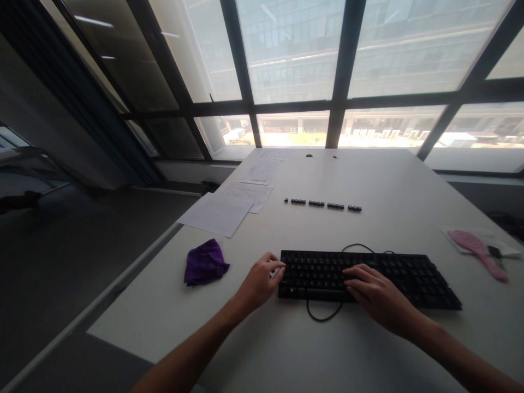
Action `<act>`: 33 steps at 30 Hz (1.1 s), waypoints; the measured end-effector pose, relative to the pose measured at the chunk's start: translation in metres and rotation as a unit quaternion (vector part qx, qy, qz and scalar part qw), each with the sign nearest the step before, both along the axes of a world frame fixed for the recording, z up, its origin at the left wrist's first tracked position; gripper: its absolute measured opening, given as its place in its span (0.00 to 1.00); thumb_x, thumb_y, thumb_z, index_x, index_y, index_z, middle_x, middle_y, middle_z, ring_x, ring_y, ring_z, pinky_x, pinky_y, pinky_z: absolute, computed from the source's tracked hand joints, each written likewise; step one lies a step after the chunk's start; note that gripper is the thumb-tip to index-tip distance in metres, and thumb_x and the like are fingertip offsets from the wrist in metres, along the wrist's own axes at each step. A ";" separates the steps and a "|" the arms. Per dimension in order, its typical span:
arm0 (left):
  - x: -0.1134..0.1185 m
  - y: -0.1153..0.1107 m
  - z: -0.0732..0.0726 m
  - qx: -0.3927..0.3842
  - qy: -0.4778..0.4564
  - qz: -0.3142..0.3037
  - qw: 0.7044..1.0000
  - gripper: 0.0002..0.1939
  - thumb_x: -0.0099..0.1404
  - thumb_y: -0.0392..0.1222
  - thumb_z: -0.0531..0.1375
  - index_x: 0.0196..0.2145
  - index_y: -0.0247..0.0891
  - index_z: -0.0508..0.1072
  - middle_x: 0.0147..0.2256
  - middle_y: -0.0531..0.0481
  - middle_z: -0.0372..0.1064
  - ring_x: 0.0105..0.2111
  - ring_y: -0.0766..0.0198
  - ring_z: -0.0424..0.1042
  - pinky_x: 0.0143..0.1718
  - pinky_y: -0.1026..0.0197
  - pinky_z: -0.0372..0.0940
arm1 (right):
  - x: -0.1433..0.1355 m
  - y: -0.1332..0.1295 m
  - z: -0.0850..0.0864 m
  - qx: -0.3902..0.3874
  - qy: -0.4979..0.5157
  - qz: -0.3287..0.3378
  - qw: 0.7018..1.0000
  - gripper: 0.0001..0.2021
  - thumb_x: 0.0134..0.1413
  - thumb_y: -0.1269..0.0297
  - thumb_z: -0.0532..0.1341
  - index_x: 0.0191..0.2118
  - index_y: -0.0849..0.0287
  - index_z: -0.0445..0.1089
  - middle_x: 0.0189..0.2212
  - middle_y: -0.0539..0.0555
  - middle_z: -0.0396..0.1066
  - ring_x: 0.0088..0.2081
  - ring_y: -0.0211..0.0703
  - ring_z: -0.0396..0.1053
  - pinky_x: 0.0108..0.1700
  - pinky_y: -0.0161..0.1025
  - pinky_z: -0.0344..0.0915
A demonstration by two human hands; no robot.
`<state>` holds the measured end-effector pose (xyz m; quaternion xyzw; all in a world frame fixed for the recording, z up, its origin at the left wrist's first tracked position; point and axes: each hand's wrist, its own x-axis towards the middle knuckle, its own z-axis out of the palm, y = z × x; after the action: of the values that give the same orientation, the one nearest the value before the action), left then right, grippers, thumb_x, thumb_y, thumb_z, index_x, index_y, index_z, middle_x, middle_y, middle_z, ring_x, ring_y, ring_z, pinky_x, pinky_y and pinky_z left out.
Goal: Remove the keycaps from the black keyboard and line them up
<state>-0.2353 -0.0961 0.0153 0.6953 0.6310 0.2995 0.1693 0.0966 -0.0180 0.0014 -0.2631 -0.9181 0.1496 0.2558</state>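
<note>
Head view: a long black plastic keyboard (315, 270) lies on the white bench (388, 180); left hand (262, 277) at its left end, grip unclear, probably steadying it; right hand (374, 290), fingertips apart, over its keys.

Just below the centre of the frame, the left hand (262, 279) bends its fingers at the left end of a black keyboard (315, 271), while the right hand (372, 292) lies across its middle keys. A purple cloth (204, 263) sits left of them, with paper sheets (219, 214) above it. Small black keycaps (316, 203) line up mid-frame; a pink hairbrush (470, 242) lies at far right; windows (290, 54) span the top.
</note>
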 end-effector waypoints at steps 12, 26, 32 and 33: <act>-0.073 0.223 -0.008 0.055 -0.016 0.109 0.992 0.16 0.62 0.34 0.64 0.48 0.32 0.76 0.46 0.41 0.76 0.37 0.63 0.76 0.45 0.59 0.71 | -0.159 0.172 0.023 0.020 0.021 -0.123 0.992 0.08 0.60 0.69 0.61 0.43 0.59 0.76 0.41 0.58 0.77 0.46 0.51 0.69 0.49 0.45 0.64; -0.069 0.283 -0.028 0.021 0.023 0.064 0.998 0.11 0.59 0.29 0.61 0.36 0.38 0.82 0.40 0.46 0.79 0.40 0.61 0.75 0.50 0.60 0.66 | -0.250 0.248 -0.003 0.001 -0.107 -0.137 0.985 0.08 0.58 0.72 0.60 0.38 0.63 0.77 0.38 0.65 0.77 0.48 0.54 0.66 0.51 0.48 0.50; -0.062 0.243 -0.013 0.037 -0.014 0.110 0.993 0.10 0.61 0.35 0.63 0.39 0.37 0.81 0.38 0.47 0.79 0.35 0.62 0.77 0.43 0.62 0.69 | -0.252 0.232 0.013 -0.012 -0.063 -0.113 0.991 0.06 0.58 0.73 0.61 0.36 0.63 0.76 0.39 0.61 0.78 0.47 0.50 0.68 0.51 0.46 0.53; -0.060 0.229 -0.009 0.041 -0.024 0.115 0.992 0.09 0.61 0.36 0.63 0.39 0.37 0.81 0.37 0.47 0.79 0.35 0.62 0.77 0.41 0.62 0.69 | -0.249 0.222 0.015 -0.013 -0.052 -0.113 0.992 0.06 0.59 0.71 0.61 0.38 0.62 0.76 0.40 0.60 0.77 0.45 0.49 0.69 0.50 0.44 0.56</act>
<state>-0.2953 0.1326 0.0065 0.6173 0.6896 0.3592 0.1202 -0.1519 0.2045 0.0166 -0.3759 -0.8925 0.1174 0.2200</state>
